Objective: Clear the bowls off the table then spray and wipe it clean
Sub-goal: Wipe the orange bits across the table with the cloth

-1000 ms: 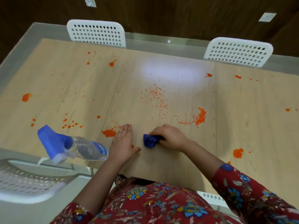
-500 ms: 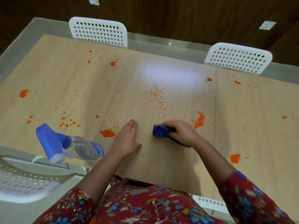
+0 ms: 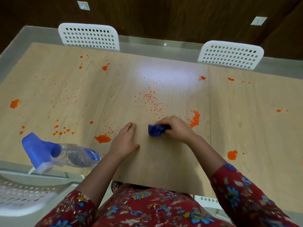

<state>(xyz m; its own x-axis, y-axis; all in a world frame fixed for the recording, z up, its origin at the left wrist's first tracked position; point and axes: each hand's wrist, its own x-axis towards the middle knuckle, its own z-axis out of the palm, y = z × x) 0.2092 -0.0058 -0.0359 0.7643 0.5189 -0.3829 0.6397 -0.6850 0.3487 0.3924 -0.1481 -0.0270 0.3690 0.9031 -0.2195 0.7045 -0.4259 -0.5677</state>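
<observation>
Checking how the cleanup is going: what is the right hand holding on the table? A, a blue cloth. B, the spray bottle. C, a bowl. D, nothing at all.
A: the right hand grips a bunched blue cloth against the table, while the spray bottle lies on its side, untouched, left of the flat left hand.

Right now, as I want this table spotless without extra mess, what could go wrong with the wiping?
1. The blue cloth is bunched small in the right hand; sweeping it into the loose orange grains may scatter them across the table rather than gather them.
2. The spray bottle lies on its side at the near edge; a nudge could roll it off.
3. The left hand rests flat beside an orange splat and could smear it.
</observation>
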